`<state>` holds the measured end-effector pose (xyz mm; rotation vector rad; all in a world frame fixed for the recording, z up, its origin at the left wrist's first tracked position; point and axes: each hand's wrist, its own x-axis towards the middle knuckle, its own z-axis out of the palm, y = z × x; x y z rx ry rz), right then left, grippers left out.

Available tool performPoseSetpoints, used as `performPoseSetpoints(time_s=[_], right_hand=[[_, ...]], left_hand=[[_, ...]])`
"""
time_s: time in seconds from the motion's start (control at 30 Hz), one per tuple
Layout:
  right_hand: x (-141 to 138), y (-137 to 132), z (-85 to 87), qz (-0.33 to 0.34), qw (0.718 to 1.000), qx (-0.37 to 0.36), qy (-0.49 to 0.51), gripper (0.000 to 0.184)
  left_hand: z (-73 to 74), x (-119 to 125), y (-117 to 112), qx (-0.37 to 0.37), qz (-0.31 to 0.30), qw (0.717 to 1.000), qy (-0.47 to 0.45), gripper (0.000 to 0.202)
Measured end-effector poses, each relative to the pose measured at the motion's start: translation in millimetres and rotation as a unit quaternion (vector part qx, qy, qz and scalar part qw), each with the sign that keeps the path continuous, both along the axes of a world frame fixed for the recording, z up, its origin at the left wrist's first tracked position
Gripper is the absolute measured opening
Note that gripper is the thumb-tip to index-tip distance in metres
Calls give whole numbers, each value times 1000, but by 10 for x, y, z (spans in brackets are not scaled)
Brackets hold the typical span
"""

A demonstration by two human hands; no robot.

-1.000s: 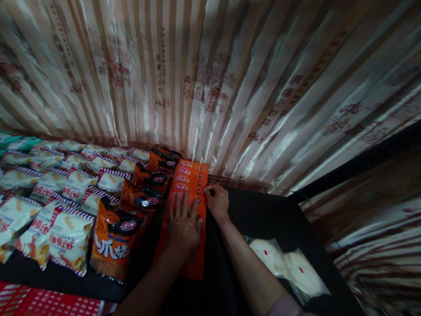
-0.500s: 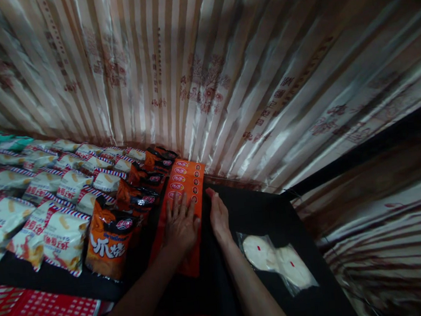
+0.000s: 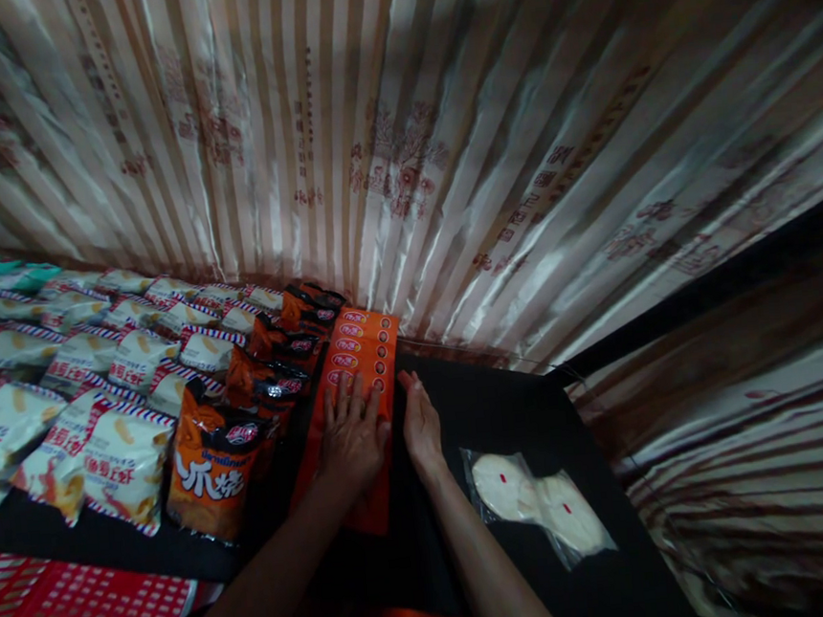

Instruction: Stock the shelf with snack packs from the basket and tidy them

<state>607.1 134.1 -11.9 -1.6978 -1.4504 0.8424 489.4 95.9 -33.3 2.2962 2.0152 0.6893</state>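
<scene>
A row of overlapping flat orange packets (image 3: 353, 347), printed with white-and-red logos, runs along the black tabletop. My left hand (image 3: 353, 438) lies flat on the nearer packets with its fingers spread, holding nothing. To the right of the row stands my right hand (image 3: 422, 423) on its edge, fingers stretched out and palm toward the packets. It is very close to the packets' right side; whether it touches them I cannot tell. Left of the row, orange-and-black snack bags (image 3: 216, 470) stand one behind another.
Several rows of white snack bags (image 3: 126, 458) fill the left side, with green bags (image 3: 24, 277) farther off. A red plastic basket (image 3: 98, 605) sits at the lower left. Two round white items in clear wrap (image 3: 503, 486) lie at the right. A pleated curtain (image 3: 397, 137) hangs behind the table.
My right hand has shifted slightly left, closer to the orange packets. The left hand stays flat on them, and the view has tilted only a little.
</scene>
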Motion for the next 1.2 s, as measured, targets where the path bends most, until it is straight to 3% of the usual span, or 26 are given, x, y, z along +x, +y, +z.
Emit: performPoseSetpoints(time_s=[0.2,0.6,0.97,1.2], right_hand=[[-27,-100,-8,17,1000,-2,-1,77],[-24,-402,-30,14,1000,22,-9,80],[8,-566,-148,21,999,26,-27,79],[-12,-793,-113,52,998,20,-32,80]], left_hand=[[-18,0,1,-11,2,1000,0,54],[98,40,-38,-14,11,1000,15,53],[81,-24,-45,-19,5,1000,4,52],[99,5,-170,-7,-13,1000,21,48]])
